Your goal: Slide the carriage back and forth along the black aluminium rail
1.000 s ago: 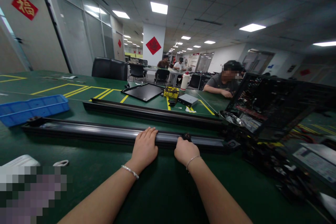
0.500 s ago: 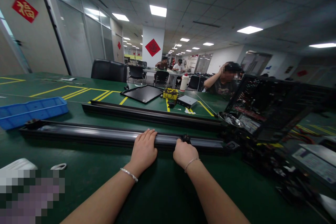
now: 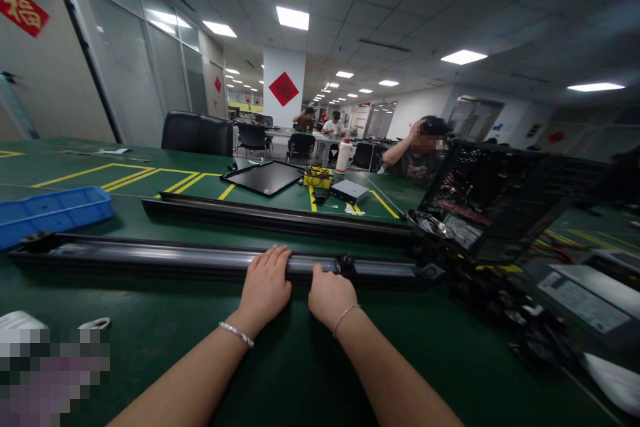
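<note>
A long black channel [image 3: 165, 255] with raised edges and a shiny inner strip lies across the table in front of me. My left hand [image 3: 267, 283] rests over its middle, fingers bent across it toward the far edge. Just to the right, my right hand [image 3: 333, 297] is at the channel's near edge, one fingertip on it and the other fingers curled, partly hidden. A small black part [image 3: 347, 263] sits in the channel right of that fingertip. Behind, a second long black piece [image 3: 280, 219] lies roughly parallel.
An open computer case [image 3: 500, 193] and a power supply [image 3: 585, 297] stand at the right among dark parts and cables. A blue bin [image 3: 55, 210] sits at the left. Farther back are a black panel [image 3: 267, 177], a grey drive [image 3: 349, 191], a bottle [image 3: 343, 157] and a seated person [image 3: 420, 153].
My right hand has slid left, away from the small black part and closer to my left hand. My left hand stays on the channel. The view has shifted slightly.
</note>
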A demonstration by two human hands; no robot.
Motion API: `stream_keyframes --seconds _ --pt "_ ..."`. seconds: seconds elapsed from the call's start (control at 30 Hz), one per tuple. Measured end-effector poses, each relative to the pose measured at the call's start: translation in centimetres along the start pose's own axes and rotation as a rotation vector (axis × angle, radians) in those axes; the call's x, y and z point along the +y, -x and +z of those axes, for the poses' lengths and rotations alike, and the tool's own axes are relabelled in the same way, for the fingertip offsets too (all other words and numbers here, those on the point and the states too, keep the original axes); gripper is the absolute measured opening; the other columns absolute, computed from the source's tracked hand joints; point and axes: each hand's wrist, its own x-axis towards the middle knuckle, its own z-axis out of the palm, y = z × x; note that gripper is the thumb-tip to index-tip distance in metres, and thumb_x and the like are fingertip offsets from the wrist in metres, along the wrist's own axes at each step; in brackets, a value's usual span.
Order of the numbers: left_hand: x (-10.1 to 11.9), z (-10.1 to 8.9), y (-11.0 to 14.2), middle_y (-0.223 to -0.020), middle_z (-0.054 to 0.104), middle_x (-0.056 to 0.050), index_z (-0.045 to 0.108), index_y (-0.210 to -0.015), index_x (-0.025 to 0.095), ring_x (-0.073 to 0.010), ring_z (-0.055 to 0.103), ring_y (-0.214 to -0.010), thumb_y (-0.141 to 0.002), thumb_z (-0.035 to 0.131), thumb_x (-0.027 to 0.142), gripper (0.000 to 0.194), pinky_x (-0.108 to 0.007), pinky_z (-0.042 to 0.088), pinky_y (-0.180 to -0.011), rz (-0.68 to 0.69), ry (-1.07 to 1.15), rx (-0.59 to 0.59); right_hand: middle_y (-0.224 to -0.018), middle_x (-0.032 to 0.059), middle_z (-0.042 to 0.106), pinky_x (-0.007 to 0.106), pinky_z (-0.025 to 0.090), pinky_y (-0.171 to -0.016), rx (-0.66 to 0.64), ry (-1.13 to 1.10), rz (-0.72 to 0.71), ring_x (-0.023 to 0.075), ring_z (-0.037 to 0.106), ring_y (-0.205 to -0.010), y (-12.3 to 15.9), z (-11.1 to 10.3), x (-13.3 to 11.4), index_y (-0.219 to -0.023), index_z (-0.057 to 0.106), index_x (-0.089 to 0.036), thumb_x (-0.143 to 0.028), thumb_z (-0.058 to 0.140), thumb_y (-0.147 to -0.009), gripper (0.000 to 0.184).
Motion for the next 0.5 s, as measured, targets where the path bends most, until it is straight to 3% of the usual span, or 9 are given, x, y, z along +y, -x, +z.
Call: stream_keyframes --seconds 0.17,0.33,0.5 --pt "0.0 0.1 0.0 -0.133 0.052 -0.007 0.053 -0.122 0.019 -0.0227 0.041 -0.127 -0.067 0.047 0.012 0.056 -0.04 0.03 -0.105 0.007 0.002 0.002 -0.091 0.0169 0.068 0.035 0.049 -0.071 -0.016 -0.008 0.023 0.0254 0.066 -0.085 -0.5 -0.2 1.0 -0.109 0.052 -0.014 -0.015 0.042 -0.079 0.032" --pt "-0.1 -0.1 0.0 -0.132 0.052 -0.008 0.053 -0.121 0.017 -0.0232 0.042 -0.126 -0.068 0.046 0.013 0.054 -0.041 0.031 -0.105 0.018 -0.005 -0.001 -0.1 0.0199 0.066 0.036 0.049 -0.075 -0.084 -0.054 0.198 0.0256 0.064 -0.092 -1.0 -1.0 2.9 -0.107 0.057 -0.011 -0.013 0.039 -0.08 0.033" --pt "-0.1 0.0 -0.1 -0.132 0.053 -0.008 0.052 -0.121 0.015 -0.0231 0.042 -0.126 -0.068 0.045 0.013 0.054 -0.04 0.031 -0.104 0.023 -0.027 -0.002 -0.1 0.0213 0.065 0.036 0.049 -0.075 -0.088 -0.049 0.219 0.0263 0.064 -0.094 -1.0 -0.9 2.7 -0.108 0.055 -0.008 -0.01 0.039 -0.079 0.034"
